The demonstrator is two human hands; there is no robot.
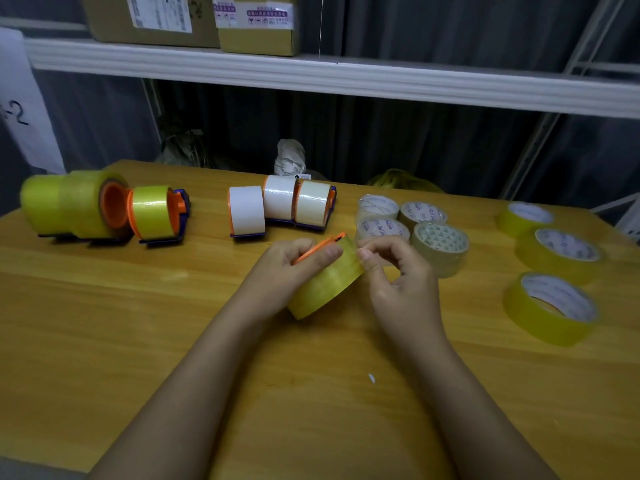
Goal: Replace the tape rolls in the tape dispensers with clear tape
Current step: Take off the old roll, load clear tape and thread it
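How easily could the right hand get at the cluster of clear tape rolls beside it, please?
Probably easily. The right hand sits right beside the clear tape rolls with nothing between them, but it is pinching at the yellow roll that the left hand grips, so it would need to let go first.

Handwritten "2" on the white sheet [20, 109], far left.

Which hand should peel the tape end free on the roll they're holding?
Right, probably. The right hand already pinches at the yellowish tape roll near its upper edge, while the left hand grips the roll and its orange dispenser part, steadying them.
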